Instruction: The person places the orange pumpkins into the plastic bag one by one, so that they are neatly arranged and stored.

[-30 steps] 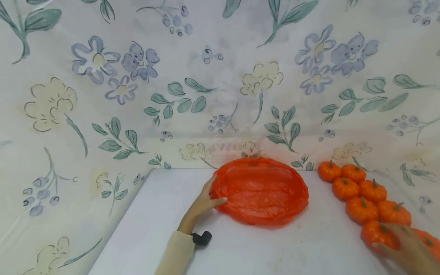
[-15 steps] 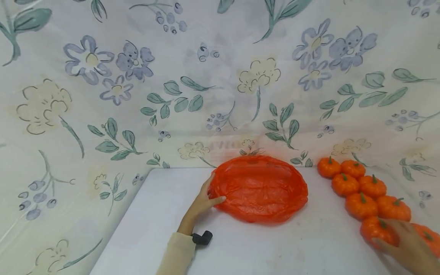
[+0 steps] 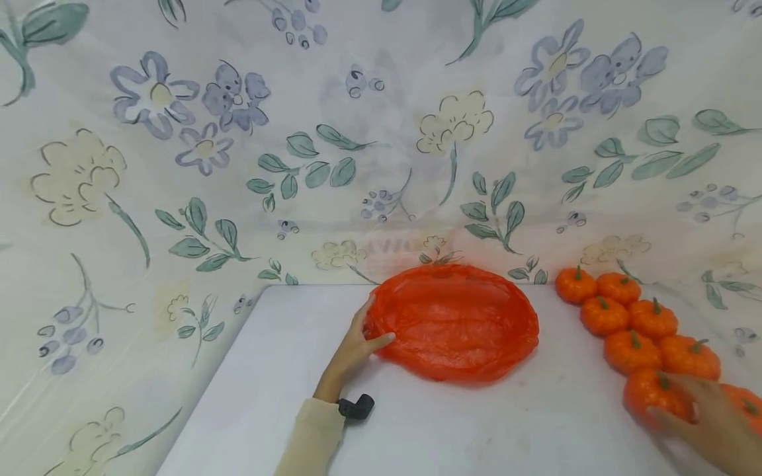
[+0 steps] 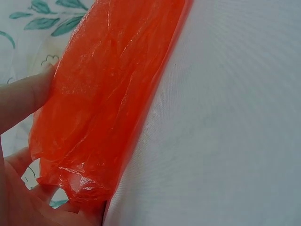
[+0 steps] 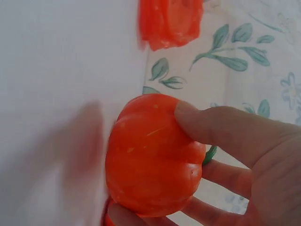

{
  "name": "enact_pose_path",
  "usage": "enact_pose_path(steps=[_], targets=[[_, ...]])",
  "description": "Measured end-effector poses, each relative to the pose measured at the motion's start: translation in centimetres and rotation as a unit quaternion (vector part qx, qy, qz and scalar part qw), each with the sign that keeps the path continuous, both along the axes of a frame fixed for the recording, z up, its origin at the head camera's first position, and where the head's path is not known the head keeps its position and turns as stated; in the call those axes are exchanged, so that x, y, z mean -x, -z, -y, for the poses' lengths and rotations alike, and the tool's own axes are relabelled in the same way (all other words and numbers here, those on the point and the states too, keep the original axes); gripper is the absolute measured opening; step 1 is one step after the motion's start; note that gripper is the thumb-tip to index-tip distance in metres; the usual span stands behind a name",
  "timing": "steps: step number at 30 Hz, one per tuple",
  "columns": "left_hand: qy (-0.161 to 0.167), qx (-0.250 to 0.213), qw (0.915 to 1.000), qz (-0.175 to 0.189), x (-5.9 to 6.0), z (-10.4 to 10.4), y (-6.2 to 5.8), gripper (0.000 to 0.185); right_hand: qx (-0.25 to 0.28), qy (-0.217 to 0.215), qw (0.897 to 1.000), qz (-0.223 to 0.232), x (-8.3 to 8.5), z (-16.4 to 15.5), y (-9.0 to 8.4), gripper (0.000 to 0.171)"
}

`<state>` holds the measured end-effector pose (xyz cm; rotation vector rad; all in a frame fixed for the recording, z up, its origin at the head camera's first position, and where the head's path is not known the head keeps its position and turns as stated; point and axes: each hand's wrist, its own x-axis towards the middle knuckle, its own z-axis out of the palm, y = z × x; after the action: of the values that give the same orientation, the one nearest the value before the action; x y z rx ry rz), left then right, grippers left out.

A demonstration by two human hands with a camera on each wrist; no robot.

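Note:
A red plastic bag (image 3: pixel 452 324), spread wide into an oval bowl shape, lies on the white table. My left hand (image 3: pixel 357 340) holds its left end, the thumb at the front rim and the fingers round the side. In the left wrist view, the fingers curl about the end of the crinkled bag (image 4: pixel 103 99). Off to the right, my right hand (image 3: pixel 708 413) grips a small orange pumpkin (image 3: pixel 651 396) with a green stem. The right wrist view has the thumb on one side of this pumpkin (image 5: pixel 153 160) and fingers round its other side.
Several more small pumpkins (image 3: pixel 632 352) stand in two slanting columns along the table's right side, behind the held one. Another pumpkin (image 3: pixel 744 403) is partly covered by the right hand. A flower-patterned sheet (image 3: pixel 321 165) rises behind the white table (image 3: pixel 286 330).
The head view has shifted slightly. The gripped pumpkin has moved a little left relative to its neighbours, with the right hand still round it. The left hand stays at the bag's left end.

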<state>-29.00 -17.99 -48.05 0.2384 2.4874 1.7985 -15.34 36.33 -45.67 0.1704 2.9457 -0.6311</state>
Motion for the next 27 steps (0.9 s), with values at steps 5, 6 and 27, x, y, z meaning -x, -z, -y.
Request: enact_pose_path(steps=[5,6,27], targets=[[0.0,0.0,1.0,-0.01,0.7,-0.2,-0.5,0.088,0.002,-0.013,0.998,-0.06,0.3,0.5,-2.0,0.083],[0.001,-0.001,0.9999,-0.011,0.8,-0.2,-0.6,0.088,0.004,-0.013,0.998,-0.061,0.5,0.6,-2.3,0.084],[-0.009,0.005,0.9999,-0.005,0.0,-0.5,0.2,0.088,0.094,-0.183,0.964,-0.171,7.0,11.5,-6.5,0.062]])
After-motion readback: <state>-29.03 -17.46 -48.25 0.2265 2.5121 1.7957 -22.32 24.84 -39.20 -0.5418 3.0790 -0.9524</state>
